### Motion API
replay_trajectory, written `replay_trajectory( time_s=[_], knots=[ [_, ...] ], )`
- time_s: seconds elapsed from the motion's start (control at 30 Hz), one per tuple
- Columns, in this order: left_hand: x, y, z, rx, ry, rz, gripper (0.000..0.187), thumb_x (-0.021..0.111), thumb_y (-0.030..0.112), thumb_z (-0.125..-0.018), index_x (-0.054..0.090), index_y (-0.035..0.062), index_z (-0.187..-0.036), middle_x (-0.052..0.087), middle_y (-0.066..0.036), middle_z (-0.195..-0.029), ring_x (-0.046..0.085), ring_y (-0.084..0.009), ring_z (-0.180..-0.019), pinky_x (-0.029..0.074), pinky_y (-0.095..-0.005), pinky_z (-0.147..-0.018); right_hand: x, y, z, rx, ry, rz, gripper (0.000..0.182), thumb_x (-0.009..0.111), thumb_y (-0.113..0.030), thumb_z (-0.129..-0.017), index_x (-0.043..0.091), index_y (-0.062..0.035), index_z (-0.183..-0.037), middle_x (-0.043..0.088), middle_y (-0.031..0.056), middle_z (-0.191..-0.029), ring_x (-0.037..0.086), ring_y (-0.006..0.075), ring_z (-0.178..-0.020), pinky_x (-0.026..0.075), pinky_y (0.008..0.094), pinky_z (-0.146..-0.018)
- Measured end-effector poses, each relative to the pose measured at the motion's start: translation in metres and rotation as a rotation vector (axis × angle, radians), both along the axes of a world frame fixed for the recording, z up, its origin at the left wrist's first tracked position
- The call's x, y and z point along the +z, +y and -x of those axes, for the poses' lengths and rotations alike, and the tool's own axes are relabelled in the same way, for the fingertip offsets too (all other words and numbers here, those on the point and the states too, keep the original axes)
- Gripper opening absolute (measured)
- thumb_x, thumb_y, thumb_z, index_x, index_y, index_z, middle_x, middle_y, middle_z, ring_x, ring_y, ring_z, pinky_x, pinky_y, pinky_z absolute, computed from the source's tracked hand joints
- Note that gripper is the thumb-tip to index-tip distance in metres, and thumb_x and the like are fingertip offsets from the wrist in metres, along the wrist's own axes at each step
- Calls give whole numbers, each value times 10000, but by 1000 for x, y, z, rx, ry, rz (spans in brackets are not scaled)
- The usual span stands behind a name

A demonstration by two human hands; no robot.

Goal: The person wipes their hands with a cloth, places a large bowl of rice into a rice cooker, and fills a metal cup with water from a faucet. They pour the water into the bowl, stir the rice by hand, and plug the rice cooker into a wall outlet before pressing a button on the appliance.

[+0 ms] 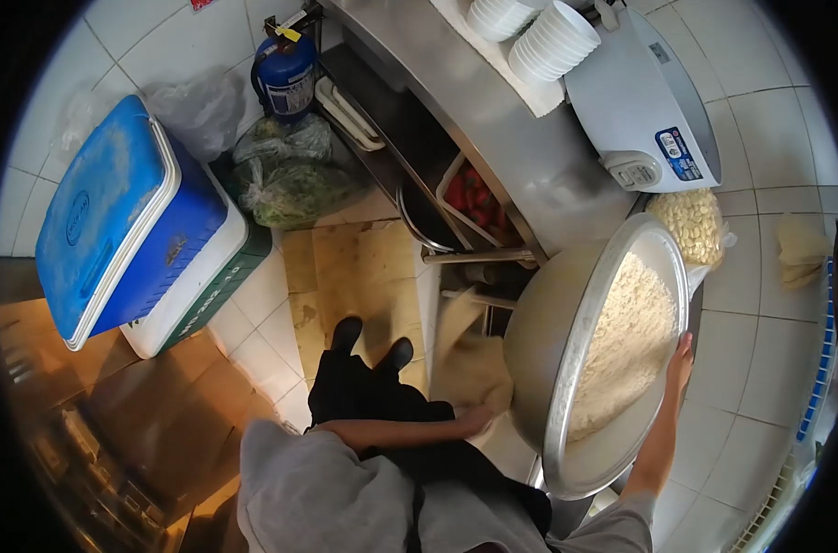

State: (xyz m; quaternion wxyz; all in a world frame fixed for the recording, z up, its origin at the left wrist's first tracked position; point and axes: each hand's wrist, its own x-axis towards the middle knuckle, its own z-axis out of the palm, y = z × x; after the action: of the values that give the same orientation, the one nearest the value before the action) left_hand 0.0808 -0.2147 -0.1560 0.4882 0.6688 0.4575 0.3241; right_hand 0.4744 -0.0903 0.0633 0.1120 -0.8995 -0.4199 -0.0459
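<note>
A large metal bowl (541, 346) is tipped on its side edge toward the right, with a pale, crumbly, flour-like mass (622, 346) inside. My right hand (680, 361) grips the bowl's rim on its right side, fingers partly hidden behind it. Left of the bowl, my left hand (477, 421) is closed on a beige cloth (474, 370), which is smeared by motion and hangs beside the bowl's outer wall. The bowl's underside is out of sight.
Ahead runs a steel counter (539, 157) with stacked white cups (554, 41) and a white appliance (636, 101). A bag of pale pieces (686, 226) sits behind the bowl. Red produce (474, 198) fills a shelf tray. Coolers (115, 221), bagged greens (299, 189) and a blue extinguisher (287, 74) stand left.
</note>
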Motion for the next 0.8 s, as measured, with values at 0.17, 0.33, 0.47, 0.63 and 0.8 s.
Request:
replay_trajectory(
  time_s=[0.17,0.33,0.47,0.63,0.8],
  knots=[
    [-20,64,-24,-22,-824,1011,356,511,48,-737,487,-23,-1085,512,-205,-1085,501,-275,-998,396,-388,-842,13,28,16,-64,-159,28,727,207,-626,-840,569,-55,-1106,588,180,-1042,519,365,-1014,396,418,-863],
    [82,131,35,57,-574,52,314,401,163,-838,509,-31,-1060,511,-156,-1129,465,-246,-1047,345,-329,-922,9,65,16,21,-153,-18,705,226,-605,-848,577,-45,-1092,610,182,-973,549,361,-953,404,408,-837],
    [83,148,20,-41,-414,-256,328,390,177,-843,510,-27,-1071,517,-156,-1124,475,-249,-1041,345,-327,-923,9,122,36,165,-74,-34,627,257,-529,-862,600,-38,-1047,625,171,-903,572,345,-860,410,396,-787],
    [137,255,29,-256,-526,-82,346,377,194,-848,512,-21,-1084,524,-156,-1119,486,-254,-1034,344,-325,-925,-5,201,60,488,-192,-104,413,361,-340,-843,627,-45,-959,624,158,-802,573,336,-723,425,393,-674],
    [138,331,3,-386,-532,222,356,367,202,-856,512,-12,-1101,530,-148,-1121,497,-249,-1025,357,-325,-910,-14,257,131,664,-300,-155,274,415,-203,-815,639,-54,-865,626,156,-756,577,329,-721,433,375,-669]
  ],
)
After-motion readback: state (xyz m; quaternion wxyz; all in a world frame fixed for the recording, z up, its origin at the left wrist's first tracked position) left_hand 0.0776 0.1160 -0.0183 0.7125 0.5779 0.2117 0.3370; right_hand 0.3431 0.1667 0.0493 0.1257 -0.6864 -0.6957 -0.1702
